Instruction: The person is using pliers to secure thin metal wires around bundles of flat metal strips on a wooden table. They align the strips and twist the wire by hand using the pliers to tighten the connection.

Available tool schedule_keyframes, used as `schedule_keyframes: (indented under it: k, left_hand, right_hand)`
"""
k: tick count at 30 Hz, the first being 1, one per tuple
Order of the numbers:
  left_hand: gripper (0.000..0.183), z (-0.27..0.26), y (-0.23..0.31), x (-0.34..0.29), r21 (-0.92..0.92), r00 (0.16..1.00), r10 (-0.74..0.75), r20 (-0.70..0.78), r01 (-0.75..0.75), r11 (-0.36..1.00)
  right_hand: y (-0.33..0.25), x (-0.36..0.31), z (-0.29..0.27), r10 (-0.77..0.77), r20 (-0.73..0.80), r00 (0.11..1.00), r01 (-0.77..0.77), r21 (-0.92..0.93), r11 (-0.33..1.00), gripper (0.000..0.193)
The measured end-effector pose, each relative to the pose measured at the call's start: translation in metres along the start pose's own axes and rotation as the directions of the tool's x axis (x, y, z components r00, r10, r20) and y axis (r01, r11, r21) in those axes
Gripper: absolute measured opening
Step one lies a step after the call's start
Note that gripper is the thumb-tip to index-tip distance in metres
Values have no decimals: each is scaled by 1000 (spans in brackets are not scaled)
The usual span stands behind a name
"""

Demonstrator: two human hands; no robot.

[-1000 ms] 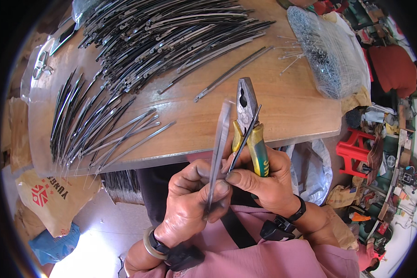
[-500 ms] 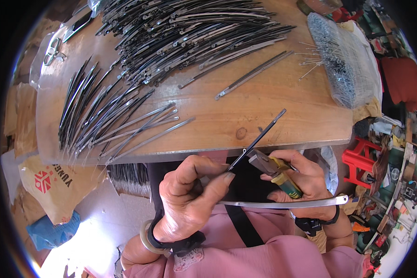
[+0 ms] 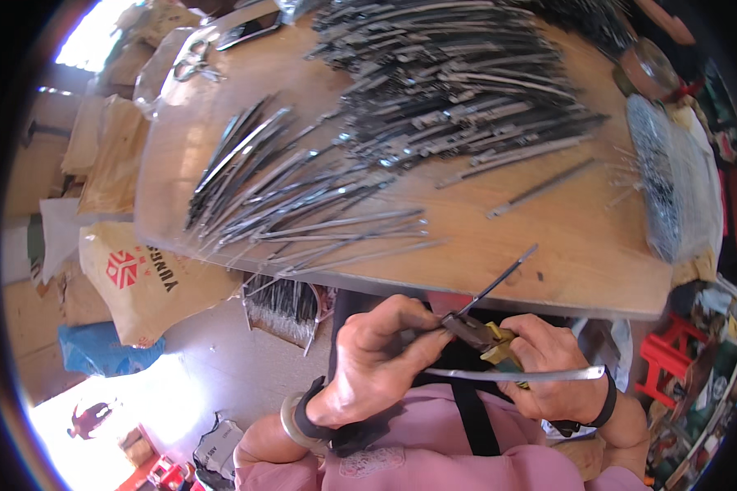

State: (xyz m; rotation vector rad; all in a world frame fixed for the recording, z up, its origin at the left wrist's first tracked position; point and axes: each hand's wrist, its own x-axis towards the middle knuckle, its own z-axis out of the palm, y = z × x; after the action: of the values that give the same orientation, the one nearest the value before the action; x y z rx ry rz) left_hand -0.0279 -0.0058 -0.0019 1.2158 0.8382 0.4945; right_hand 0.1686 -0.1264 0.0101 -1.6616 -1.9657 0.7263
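Left hand (image 3: 385,350) pinches strip (image 3: 500,281) — right hand (image 3: 555,353) grips pliers (image 3: 478,334)

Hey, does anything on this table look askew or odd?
Slightly untidy: thin wires splay from the plastic-wrapped bundle right on the table, and ends of the smaller strip pile seem to overhang the front edge.

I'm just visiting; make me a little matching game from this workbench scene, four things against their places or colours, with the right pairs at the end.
Things:
1. Stool
2. Pliers
3. Scissors
4. Shirt

Place or colour:
A. Gripped in the right hand
B. Pink
C. Red, to the right of the table
D. On the table, near its far left corner

Right pairs: 1-C, 2-A, 3-D, 4-B
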Motion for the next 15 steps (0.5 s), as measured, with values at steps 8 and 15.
schedule_keyframes:
  k: [8,15]
  left_hand:
    - [6,-54,33,6,119,980,-48,-192,72,990]
    - [10,-136,18,49,860,764,644,-41,-301,412]
  right_hand:
    - [2,57,-3,-20,-41,999,26,141,990,36]
    - [22,20,-6,315,-259,913,-268,201,942,36]
